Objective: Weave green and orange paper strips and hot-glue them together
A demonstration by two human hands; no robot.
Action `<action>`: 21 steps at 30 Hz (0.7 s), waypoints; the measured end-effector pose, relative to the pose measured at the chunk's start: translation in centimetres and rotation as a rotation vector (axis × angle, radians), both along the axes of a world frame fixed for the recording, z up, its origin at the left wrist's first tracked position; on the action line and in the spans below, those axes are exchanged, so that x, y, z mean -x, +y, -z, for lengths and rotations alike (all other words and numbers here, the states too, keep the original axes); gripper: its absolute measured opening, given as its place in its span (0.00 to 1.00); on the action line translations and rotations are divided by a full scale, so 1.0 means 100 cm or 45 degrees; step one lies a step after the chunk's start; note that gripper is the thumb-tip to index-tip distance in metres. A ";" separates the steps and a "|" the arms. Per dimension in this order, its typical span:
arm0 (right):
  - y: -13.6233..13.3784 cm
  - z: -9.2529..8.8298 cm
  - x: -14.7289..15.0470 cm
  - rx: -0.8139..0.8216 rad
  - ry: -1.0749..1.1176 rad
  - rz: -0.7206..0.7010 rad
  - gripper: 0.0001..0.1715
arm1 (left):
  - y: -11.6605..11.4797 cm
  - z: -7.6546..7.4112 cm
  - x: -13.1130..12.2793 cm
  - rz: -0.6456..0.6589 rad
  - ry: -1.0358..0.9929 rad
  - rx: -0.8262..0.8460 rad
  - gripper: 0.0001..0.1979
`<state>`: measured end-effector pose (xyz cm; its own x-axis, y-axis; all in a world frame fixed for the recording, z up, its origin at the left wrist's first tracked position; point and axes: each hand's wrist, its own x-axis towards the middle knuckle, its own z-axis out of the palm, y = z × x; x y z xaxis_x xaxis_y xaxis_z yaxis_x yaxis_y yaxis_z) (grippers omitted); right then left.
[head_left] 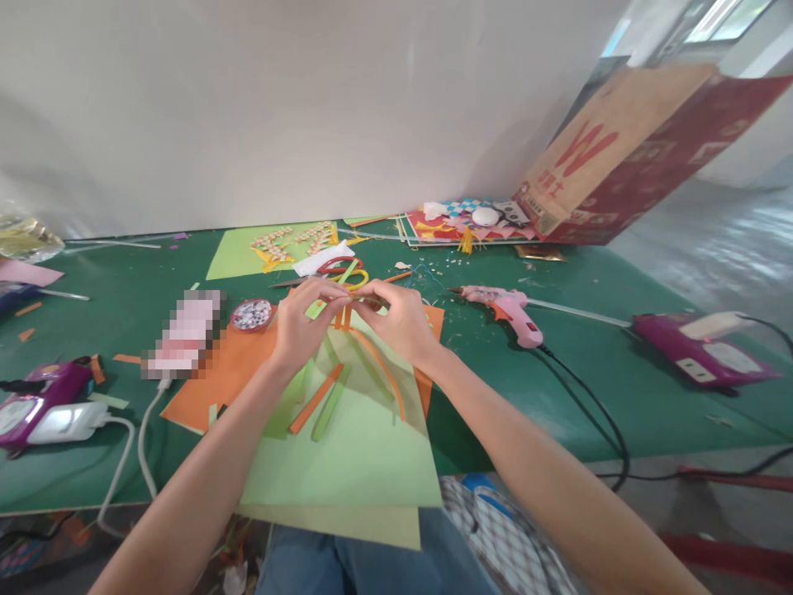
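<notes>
My left hand (301,324) and my right hand (401,321) meet above the table, fingers pinched together on orange and green paper strips (344,315) held between them. More loose strips (322,401) in orange and green lie below on a light green paper sheet (359,463), which overlaps an orange sheet (232,372). Red and yellow scissors (344,271) lie just beyond my fingers.
A pink glue gun (511,310) with a black cable lies right of my hands on the green table (588,372). A round dish of googly eyes (251,314), a purple device (703,355), another purple device (37,397), craft pieces (464,219) and a brown bag (619,149) stand around.
</notes>
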<state>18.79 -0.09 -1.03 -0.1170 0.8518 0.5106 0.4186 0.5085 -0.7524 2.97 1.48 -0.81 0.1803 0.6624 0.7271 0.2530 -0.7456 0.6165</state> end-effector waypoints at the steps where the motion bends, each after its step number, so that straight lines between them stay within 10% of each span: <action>1: 0.000 0.000 0.000 -0.010 0.003 -0.006 0.04 | 0.000 0.000 0.000 -0.008 -0.007 -0.010 0.07; 21: -0.002 -0.004 0.000 0.009 -0.035 -0.031 0.05 | -0.004 -0.003 -0.001 -0.053 -0.016 0.049 0.08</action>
<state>18.77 -0.27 -0.64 -0.1517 0.8521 0.5010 0.4265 0.5136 -0.7445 3.09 1.08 -0.47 0.1432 0.6968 0.7028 0.2756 -0.7101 0.6479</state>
